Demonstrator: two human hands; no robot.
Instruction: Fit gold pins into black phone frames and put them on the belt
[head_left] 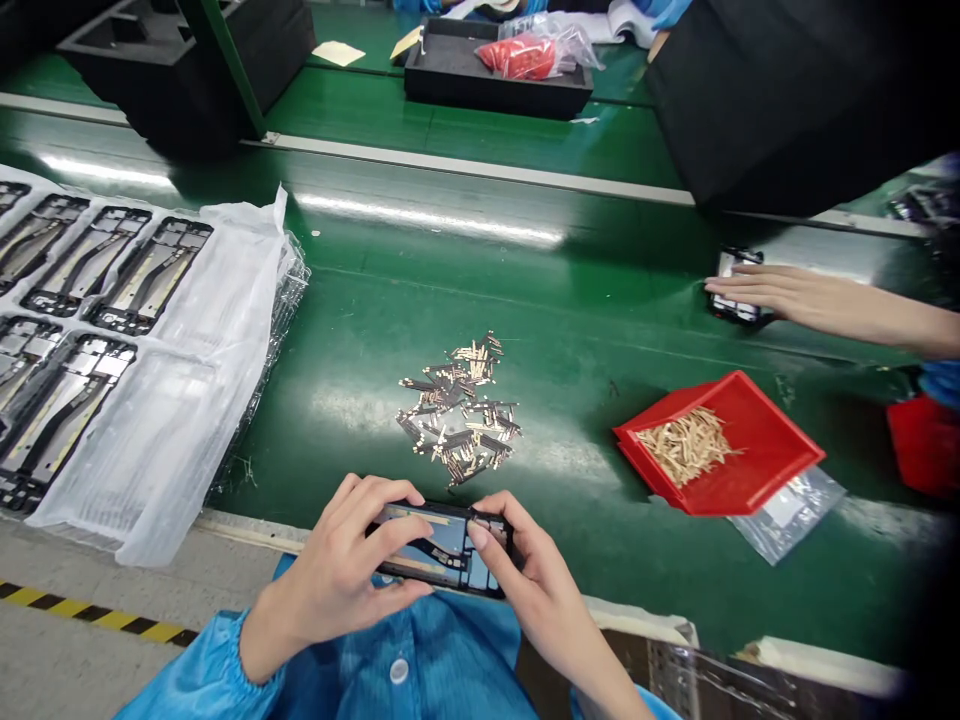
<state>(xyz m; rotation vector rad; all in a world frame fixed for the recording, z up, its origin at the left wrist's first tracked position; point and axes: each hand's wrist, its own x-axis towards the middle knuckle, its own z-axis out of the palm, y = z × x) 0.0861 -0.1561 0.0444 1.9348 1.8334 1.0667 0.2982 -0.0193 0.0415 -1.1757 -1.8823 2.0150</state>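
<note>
Between my two hands a phone frame [450,548] with a black flex strip inside is held level, close to the bench's front edge. My left hand [352,555] grips its left end, fingers along the far side and thumb underneath. My right hand [529,570] is wrapped round the right end, its thumb pressing on the inner face. Just beyond the frame lies a loose heap of small dark and gold strips [465,415] on the green bench. Whether a small part sits under my fingertips cannot be made out.
Trays of phone frames [154,275] under white liner stand at left. A red bin [765,450] of small tan pieces sits right, on a plastic bag [795,510]. Another person's hand [795,295] touches a frame at right. A black tray [495,95] lies at the back.
</note>
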